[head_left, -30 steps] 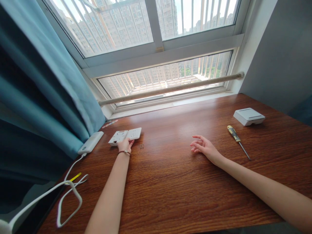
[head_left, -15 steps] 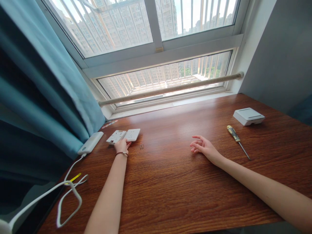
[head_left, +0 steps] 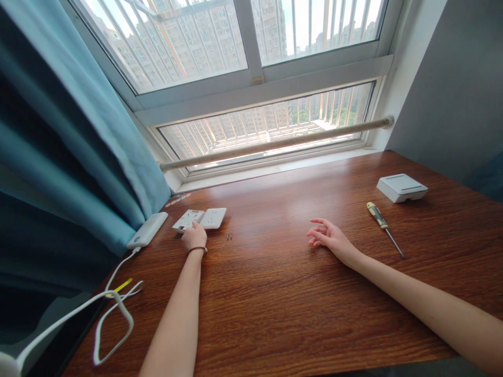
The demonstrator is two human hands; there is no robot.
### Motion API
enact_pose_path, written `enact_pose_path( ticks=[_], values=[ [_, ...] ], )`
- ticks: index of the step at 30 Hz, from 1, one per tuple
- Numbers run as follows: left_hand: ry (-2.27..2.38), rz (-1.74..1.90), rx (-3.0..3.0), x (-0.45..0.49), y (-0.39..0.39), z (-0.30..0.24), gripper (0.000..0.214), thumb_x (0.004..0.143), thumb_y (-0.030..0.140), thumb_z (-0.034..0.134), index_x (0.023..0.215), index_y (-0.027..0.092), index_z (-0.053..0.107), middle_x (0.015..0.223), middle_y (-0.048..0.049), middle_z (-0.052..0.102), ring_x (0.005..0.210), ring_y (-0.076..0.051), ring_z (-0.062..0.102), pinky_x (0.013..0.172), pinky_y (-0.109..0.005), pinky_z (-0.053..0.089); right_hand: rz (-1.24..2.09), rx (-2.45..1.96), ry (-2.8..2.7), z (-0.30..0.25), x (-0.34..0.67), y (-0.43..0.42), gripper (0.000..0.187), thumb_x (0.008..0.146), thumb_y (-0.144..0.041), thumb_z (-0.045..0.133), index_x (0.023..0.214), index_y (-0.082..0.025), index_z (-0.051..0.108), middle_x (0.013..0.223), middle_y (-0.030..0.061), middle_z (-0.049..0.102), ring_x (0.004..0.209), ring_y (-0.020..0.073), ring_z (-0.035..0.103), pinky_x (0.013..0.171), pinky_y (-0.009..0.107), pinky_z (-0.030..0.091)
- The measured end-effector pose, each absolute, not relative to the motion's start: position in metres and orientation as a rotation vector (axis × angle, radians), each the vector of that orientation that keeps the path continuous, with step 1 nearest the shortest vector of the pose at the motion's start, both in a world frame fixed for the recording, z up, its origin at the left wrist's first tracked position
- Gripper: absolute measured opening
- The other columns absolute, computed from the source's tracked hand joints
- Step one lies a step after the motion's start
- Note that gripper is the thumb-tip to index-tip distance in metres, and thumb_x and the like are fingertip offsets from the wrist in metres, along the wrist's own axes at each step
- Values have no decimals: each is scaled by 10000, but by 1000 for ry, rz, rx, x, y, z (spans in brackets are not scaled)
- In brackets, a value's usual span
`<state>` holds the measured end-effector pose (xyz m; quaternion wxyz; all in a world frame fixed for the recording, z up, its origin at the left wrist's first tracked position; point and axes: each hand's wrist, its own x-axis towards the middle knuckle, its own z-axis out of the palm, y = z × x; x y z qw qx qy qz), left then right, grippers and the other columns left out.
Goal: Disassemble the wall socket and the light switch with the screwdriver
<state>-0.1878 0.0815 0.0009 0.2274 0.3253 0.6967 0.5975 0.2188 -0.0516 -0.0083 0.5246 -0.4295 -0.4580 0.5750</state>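
My left hand [head_left: 194,238] is closed at the near edge of a white wall socket piece [head_left: 187,219], its thumb on top and the other fingers mostly hidden. Right against that piece lies a flat white socket plate [head_left: 214,218] with slots in its face. Two small screws [head_left: 229,235] sit on the table just right of the hand. Well to the right, my right hand [head_left: 332,241] rests over the wood, fingers loosely spread and holding nothing. A screwdriver [head_left: 378,216] with a yellow and grey handle lies beyond it.
A white box [head_left: 401,187] stands at the back right of the wooden table [head_left: 275,303]. At left are a white power bank [head_left: 148,230], a white cable [head_left: 128,314] and a yellow strip [head_left: 124,285], beside a blue curtain [head_left: 118,131]. A window rail [head_left: 275,144] runs behind.
My left hand has shifted slightly left, from the join beside the slotted plate to the left socket piece. My right hand stays where it was.
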Motion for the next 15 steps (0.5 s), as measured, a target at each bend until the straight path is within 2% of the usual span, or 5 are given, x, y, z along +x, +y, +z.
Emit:
enact_pose_path(
  ticks=[3, 5, 6, 11, 15],
  values=[
    [2182, 1722, 1039, -190, 73, 8, 93, 721, 224, 486, 658, 187, 430, 963, -177, 577, 1173, -358, 407, 901, -478, 384, 1374, -1030, -1100, -9, 219, -51, 522, 679, -418, 691, 1074, -189, 439, 801, 26, 630, 637, 152, 629, 571, 297, 507],
    [2281, 1732, 1145, -193, 69, 9, 29, 715, 190, 477, 736, 181, 459, 1012, -151, 565, 1183, -334, 393, 973, -484, 311, 1374, -1025, -1104, -10, 220, -51, 524, 676, -421, 693, 1072, -189, 441, 798, 25, 630, 636, 152, 630, 570, 297, 508],
    [2310, 1724, 1200, -195, 68, 8, 73, 703, 158, 474, 773, 178, 473, 1021, -139, 564, 1170, -321, 406, 991, -476, 291, 1373, -1023, -1107, -10, 220, -51, 523, 677, -421, 693, 1071, -189, 440, 797, 24, 630, 635, 152, 630, 569, 297, 509],
    [2320, 1617, 1410, -205, 72, -7, 253, 616, 27, 446, 804, 163, 547, 952, -121, 602, 1032, -297, 518, 956, -435, 347, 1369, -1017, -1120, -12, 220, -51, 504, 692, -415, 681, 1074, -193, 438, 797, 25, 633, 641, 154, 630, 566, 294, 505],
    [2262, 1561, 1536, -210, 80, -17, 311, 604, 13, 437, 838, 143, 595, 999, -135, 615, 1067, -294, 508, 991, -417, 326, 1372, -1021, -1122, -12, 220, -51, 499, 698, -404, 678, 1075, -185, 434, 791, 26, 632, 636, 147, 624, 572, 290, 497]
  ],
)
